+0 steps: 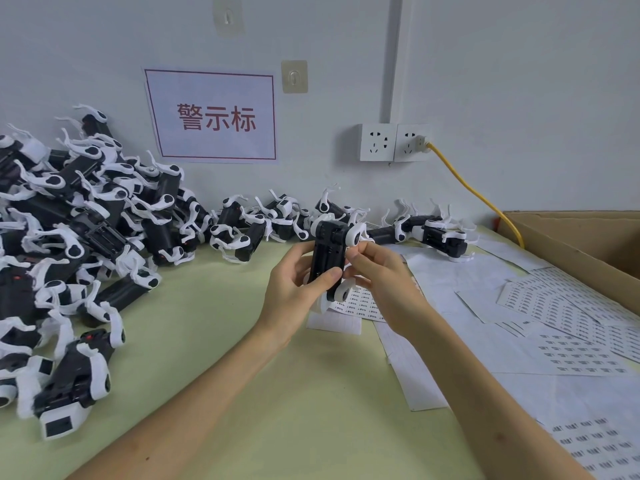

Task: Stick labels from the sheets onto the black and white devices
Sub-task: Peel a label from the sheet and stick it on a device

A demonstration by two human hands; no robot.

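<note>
Reaching up from the bottom edge of the frame, two bare forearms cross the pale green tabletop (277, 393); at the lower right, white label sheets (581, 355) printed with rows of small dark labels lie spread and overlapping, with blank papers (415, 375) among them; in the middle of the frame the left hand (294, 289) has its grip closed round the black body of one device (327, 258), thumb laid across its lower front, holding it nearly upright above the tabletop and over the near edge of a sheet; the right hand (381, 282) has its grip pinched at the device's right edge near the top, and whether a label sits between the fingertips cannot be told; at the left of the frame a tall pile of devices (69, 237), black with white parts, is heaped against the wall; a row of devices (436, 233) runs along the wall behind the hands; at the right edge stands a cardboard box (571, 244); on the wall above, a yellow cable (474, 192) is plugged into the right one of two white sockets (393, 143); farther up are a sign (213, 116) with red characters and two stick-on hooks (294, 76).
</note>
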